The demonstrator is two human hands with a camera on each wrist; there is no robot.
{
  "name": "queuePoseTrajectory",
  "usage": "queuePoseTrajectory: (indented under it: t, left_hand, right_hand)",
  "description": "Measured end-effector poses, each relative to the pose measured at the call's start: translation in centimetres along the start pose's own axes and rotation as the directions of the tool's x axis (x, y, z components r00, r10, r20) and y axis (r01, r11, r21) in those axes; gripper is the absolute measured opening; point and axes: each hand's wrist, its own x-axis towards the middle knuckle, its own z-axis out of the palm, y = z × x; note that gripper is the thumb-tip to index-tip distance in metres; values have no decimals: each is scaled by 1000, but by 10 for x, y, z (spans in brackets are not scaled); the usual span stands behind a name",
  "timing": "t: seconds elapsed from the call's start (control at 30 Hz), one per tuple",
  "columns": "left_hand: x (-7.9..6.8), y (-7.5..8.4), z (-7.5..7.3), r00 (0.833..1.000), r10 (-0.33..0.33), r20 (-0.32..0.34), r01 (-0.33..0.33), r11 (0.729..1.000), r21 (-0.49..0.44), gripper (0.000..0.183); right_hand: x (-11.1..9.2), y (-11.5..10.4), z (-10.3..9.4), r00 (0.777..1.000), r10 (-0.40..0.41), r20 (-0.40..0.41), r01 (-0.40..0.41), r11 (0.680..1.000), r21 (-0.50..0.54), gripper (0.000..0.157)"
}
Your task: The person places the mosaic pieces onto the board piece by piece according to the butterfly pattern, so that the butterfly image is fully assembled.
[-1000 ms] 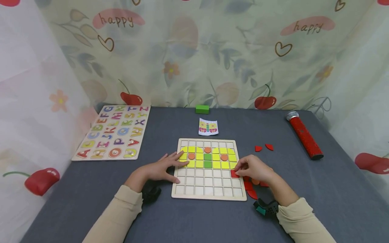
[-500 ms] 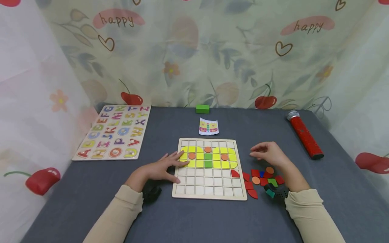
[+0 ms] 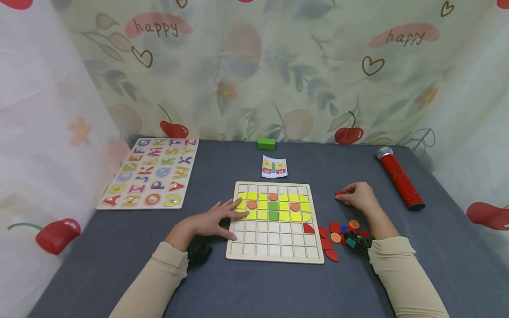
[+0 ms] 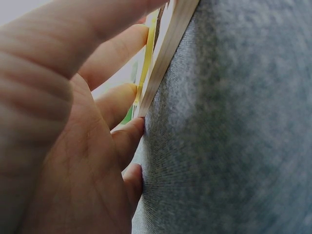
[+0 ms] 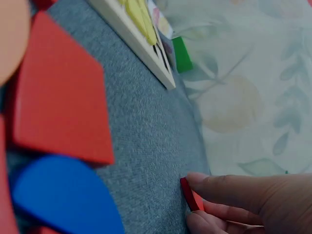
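My left hand [image 3: 212, 221] rests with spread fingers on the left edge of the wooden grid board [image 3: 274, 259]; in the left wrist view its fingertips touch the board's rim and yellow tiles. Yellow, orange and green tiles fill part of the upper rows, and a red quarter-round tile [image 3: 308, 228] lies at the right end of the row below them. Right of the board, my right hand [image 3: 359, 195] pinches a small red tile [image 5: 193, 195] between thumb and fingers, at the tabletop. The second loose red piece seen there before is hidden behind the hand.
Mixed loose tiles [image 3: 335, 227] lie by the board's right edge, under the right wrist. A picture card [image 3: 274, 167] and a green block [image 3: 266, 144] are behind the board. An alphabet board [image 3: 147, 174] lies at left, a red microphone [image 3: 401, 181] at right.
My right hand let go of the red quarter-round tile on the board, moved right and away from the board, and now pinches another red tile. The left hand stayed put.
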Motion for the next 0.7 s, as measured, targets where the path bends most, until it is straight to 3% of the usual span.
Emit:
queuePoseTrajectory:
  t: [0.47,0.6,0.7]
  left_hand:
    - [1,-2,0,1000,2,-9,-2,1000,17,75]
    - [1,-2,0,1000,1,-3,-1,1000,17,75]
    - [1,-2,0,1000,-4,0,4,1000,11,75]
  right_hand:
    - [-9,-2,0,999,-42,28,43,999,-18,44]
    - [-25,-2,1,987,-103,119,103,995,8,41]
    - [-39,-2,1,952,-183,243,173,983,63,36]
